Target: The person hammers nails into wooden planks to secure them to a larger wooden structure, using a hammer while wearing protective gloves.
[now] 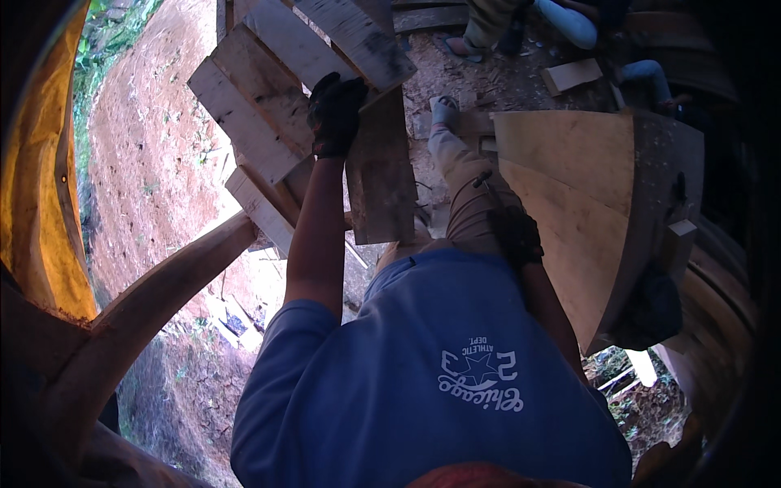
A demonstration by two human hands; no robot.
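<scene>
In a dark glove, my left hand (336, 114) reaches forward to a stack of short, wide wooden boards (248, 106). Its fingers are bent over the end of one pale board (294, 39), and its underside grip is hidden. My right hand (517, 236), gloved as well, is beside my right thigh. Its closed fingers are around what looks like a hammer (482, 179), with the small dark head sticking up past the hand and most of the handle hidden. Below the stack, a darker board (382, 195) stands close to my left forearm.
A large curved wooden panel (569, 179) rises at my right. At the left, a curved timber (179, 268) runs toward the boards, beside an orange sheet (41, 163). Other people's legs (488, 24) are at the far side, near a loose wood block (572, 76). Wood chips litter the ground.
</scene>
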